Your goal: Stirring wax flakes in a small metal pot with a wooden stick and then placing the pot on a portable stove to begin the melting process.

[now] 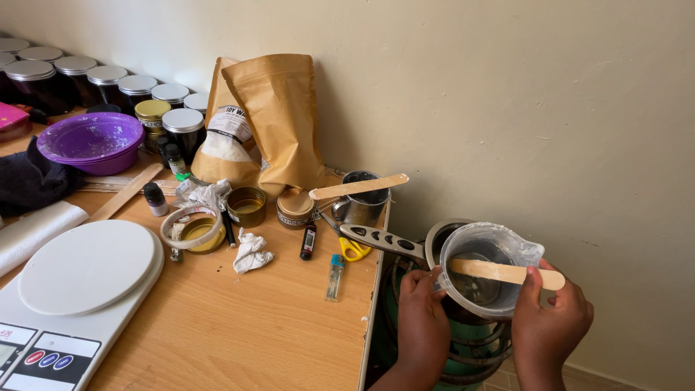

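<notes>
Both hands hold a clear plastic jug (pixel 491 268) off the wooden worktop's (pixel 239 326) edge.

Left hand (pixel 423 318) fingers wrap its side; right hand (pixel 550 318) fingers pinch a flat wooden stirring stick (pixel 507 272) across the rim, apparently above a green burner (pixel 470 347).

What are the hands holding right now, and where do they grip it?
Both hands grip a translucent plastic measuring jug by its sides: left hand on the near wall, right hand opposite, thumb pinning a wooden stick across the rim.

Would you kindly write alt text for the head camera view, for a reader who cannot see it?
Both hands, left hand and right hand, hold a clear plastic jug with a wooden stick across its rim, above a pan on a green burner. Left of them, a wooden table carries a white scale, brown paper bags and lidded jars.
</notes>
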